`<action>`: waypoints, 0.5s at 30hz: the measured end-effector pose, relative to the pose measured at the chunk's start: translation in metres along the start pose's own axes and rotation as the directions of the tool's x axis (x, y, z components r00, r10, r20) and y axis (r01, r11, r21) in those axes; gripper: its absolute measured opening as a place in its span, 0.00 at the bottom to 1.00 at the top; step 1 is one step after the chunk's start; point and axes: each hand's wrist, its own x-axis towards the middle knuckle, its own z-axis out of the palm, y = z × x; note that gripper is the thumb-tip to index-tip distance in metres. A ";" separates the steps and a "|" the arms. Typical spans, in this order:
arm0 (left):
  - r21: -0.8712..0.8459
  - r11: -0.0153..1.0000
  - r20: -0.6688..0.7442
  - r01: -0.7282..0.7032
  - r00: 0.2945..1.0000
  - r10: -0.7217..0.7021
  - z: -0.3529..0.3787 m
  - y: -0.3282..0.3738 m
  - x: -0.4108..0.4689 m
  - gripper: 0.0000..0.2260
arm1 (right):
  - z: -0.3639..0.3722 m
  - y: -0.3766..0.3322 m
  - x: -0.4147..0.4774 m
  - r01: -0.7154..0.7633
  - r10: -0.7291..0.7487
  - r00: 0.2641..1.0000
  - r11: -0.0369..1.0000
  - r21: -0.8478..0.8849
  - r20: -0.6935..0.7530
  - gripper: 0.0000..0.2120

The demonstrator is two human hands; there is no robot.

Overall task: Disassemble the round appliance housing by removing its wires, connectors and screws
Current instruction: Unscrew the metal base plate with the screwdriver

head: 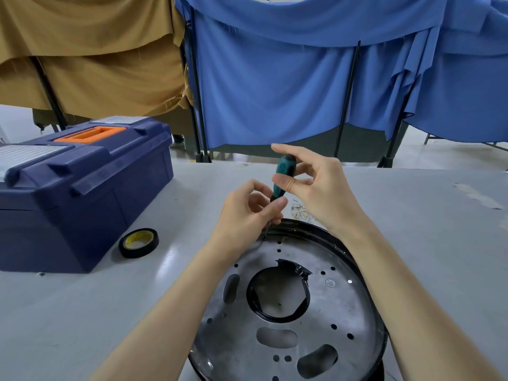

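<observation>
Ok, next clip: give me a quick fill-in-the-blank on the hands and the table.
Both the left hand and the right hand hold a ____ upright at the round housing's far rim.
The blue toolbox has an ____ handle.
The tape roll lies on the table to the ____ of the housing.
Missing: screwdriver; orange; left.
</observation>
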 end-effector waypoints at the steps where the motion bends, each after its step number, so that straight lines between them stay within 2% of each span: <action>1: -0.002 1.000 0.010 -0.008 1.000 0.008 0.000 0.000 0.000 0.03 | -0.001 0.001 0.000 -0.009 0.009 1.000 1.000 0.016 -0.016 0.23; 5: 0.033 0.999 0.034 0.008 0.999 -0.009 0.001 -0.001 0.002 0.05 | -0.002 0.000 0.001 -0.037 0.039 0.999 0.991 0.126 -0.011 0.17; 7: 0.031 0.999 0.015 0.009 1.000 -0.009 0.000 -0.002 0.003 0.01 | -0.001 0.000 0.001 -0.028 0.028 1.000 0.996 0.090 0.004 0.16; 10: 0.003 1.000 -0.024 0.009 1.000 -0.009 0.000 -0.001 0.002 0.06 | 0.000 0.001 0.001 -0.017 0.017 1.000 1.000 -0.002 -0.020 0.19; 12: -0.003 1.000 -0.022 0.008 1.000 -0.008 0.000 -0.001 0.002 0.05 | -0.001 0.002 0.003 -0.043 0.046 0.998 0.998 0.055 -0.050 0.20; 15: 0.048 0.999 0.019 0.004 1.000 -0.005 0.001 -0.001 0.002 0.07 | -0.002 0.003 0.003 -0.055 0.060 0.997 0.993 0.102 -0.048 0.16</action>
